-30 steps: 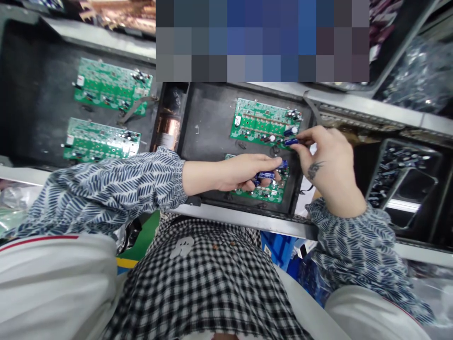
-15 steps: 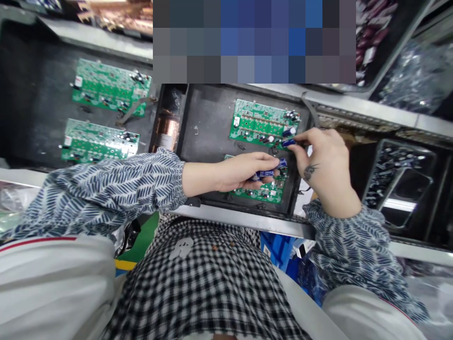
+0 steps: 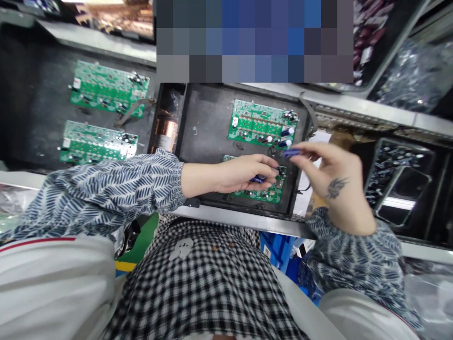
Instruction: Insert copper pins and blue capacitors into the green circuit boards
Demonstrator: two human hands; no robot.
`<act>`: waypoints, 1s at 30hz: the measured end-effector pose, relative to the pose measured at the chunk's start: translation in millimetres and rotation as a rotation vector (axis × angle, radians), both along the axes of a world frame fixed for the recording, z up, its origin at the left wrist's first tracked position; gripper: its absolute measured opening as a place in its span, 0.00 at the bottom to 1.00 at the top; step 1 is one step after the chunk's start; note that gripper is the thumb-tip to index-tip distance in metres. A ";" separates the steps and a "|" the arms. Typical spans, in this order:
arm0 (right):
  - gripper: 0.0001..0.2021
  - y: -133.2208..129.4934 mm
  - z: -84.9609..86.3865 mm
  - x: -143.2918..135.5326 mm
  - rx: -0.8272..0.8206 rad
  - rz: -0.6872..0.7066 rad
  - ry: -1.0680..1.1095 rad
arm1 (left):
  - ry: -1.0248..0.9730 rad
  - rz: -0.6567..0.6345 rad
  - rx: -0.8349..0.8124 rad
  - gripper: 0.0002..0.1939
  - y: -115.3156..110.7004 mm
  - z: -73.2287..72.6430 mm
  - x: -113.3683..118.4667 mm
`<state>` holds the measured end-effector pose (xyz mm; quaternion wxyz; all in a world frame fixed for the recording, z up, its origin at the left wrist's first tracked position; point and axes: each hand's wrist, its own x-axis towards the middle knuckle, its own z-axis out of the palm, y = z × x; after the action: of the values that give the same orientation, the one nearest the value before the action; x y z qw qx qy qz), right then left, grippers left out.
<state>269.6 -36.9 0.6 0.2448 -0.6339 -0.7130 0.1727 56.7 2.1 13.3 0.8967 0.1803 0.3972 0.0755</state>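
My right hand (image 3: 329,174) pinches a blue cylindrical capacitor (image 3: 290,153) between thumb and fingertips, just right of the near circuit board. Over that near green circuit board (image 3: 247,194), my left hand (image 3: 247,172) is curled around blue capacitors (image 3: 257,179), partly hidden by its fingers; how many, I cannot tell. Behind both hands lies the far green circuit board (image 3: 260,118). Two blue capacitors with pale ends stand out at its right side, the upper capacitor (image 3: 287,131) and the lower capacitor (image 3: 285,143), both tilted.
Both boards lie in a black tray (image 3: 205,108). In the left tray lie two more boards, a far board (image 3: 106,85) and a near board (image 3: 95,139). A copper wire spool (image 3: 165,132) sits between the trays. At right is a bin (image 3: 399,179) of small parts.
My right hand has left a capacitor at the far board's lower right and moved right and nearer, now pinching another. Fewer capacitors show in my left hand.
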 end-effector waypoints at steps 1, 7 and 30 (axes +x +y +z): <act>0.12 6.5 -1.8 4.9 0.050 -0.040 -0.056 | 0.005 -0.002 -0.007 0.10 -0.2 0.5 0.5; 0.13 33.8 -10.5 20.5 0.009 -0.044 -0.296 | -0.027 -0.014 0.060 0.05 -2.1 -3.5 -1.3; 0.13 28.9 -10.1 11.2 -0.025 -0.010 -0.317 | -0.010 -0.072 0.224 0.05 -2.2 -17.3 -2.4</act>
<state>280.8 -8.0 -9.5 0.1220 -0.6599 -0.7373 0.0780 54.3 -0.1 -4.0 0.8750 0.2933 0.3749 0.0883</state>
